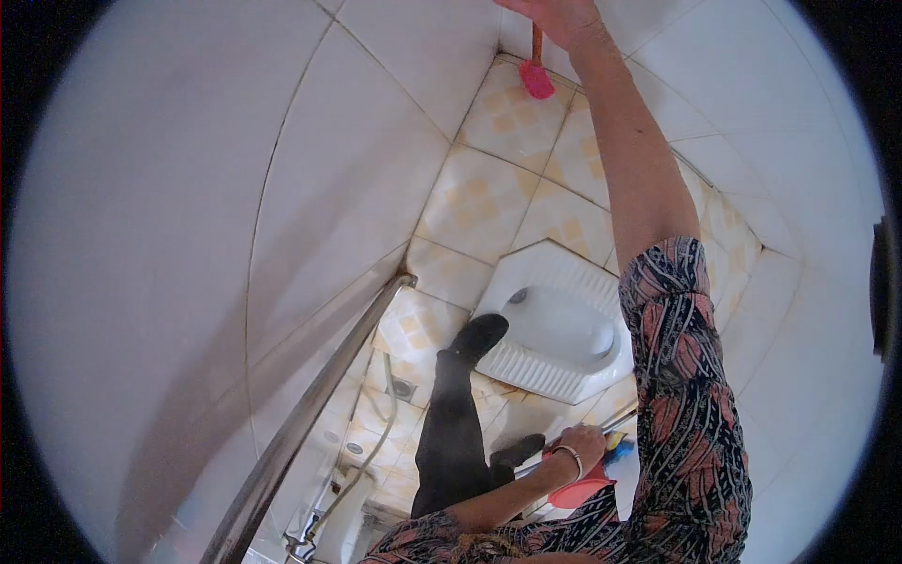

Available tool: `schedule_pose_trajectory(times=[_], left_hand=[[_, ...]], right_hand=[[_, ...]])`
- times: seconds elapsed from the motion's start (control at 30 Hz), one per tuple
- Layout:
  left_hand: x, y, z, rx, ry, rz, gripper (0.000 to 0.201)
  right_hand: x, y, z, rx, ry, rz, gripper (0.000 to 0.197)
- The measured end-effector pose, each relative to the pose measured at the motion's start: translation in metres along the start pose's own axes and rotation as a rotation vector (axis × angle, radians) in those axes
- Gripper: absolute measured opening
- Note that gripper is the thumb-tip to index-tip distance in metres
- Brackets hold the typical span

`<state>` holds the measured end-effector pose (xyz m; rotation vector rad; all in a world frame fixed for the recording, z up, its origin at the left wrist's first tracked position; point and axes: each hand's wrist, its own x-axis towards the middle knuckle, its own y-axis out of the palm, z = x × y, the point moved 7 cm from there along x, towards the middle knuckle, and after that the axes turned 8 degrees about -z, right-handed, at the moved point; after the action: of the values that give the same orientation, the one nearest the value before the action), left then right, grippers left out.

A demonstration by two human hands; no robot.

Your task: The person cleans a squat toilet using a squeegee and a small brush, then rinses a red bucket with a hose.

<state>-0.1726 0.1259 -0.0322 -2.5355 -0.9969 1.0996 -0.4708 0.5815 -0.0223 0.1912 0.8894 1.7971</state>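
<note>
My right arm stretches up and away, and my right hand (561, 21) is partly cut off by the upper edge. Just beneath it in the picture is a wooden handle (536, 43) with a pink head (536, 81), at the floor corner. Whether the hand grips this handle or only overlaps it, I cannot tell. Low in front of my body, my left hand (583, 447), with a bracelet at the wrist, has its fingers curled at a red plastic container (577, 493). Beside these fingers shows something blue and yellow (617, 447), its kind unclear.
A white squat toilet (564, 321) is set in the tiled floor (479, 202), with my dark shoe (481, 336) at its edge. White tiled walls (178, 207) enclose the space. At the left runs a metal rail (305, 423); near it are a hose (390, 404) and floor drain (402, 388).
</note>
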Motion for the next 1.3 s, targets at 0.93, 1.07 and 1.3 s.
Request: schedule_pose_trajectory(times=[0.93,1.07,1.3], left_hand=[[0.008,0.124,0.002,0.047,-0.032,0.203,0.016],[0.003,0.135,-0.031,0.23,0.078,0.487,0.015],[0.013,0.171,-0.061,0.372,0.206,0.363,0.035]], right_hand=[[-0.342,-0.255,-0.159,-1.332,-0.068,0.085,0.03],[-0.574,-0.366,-0.151,-1.505,0.018,-0.363,0.032],[-0.843,-0.383,-0.129,-1.174,0.744,-0.855,0.026]])
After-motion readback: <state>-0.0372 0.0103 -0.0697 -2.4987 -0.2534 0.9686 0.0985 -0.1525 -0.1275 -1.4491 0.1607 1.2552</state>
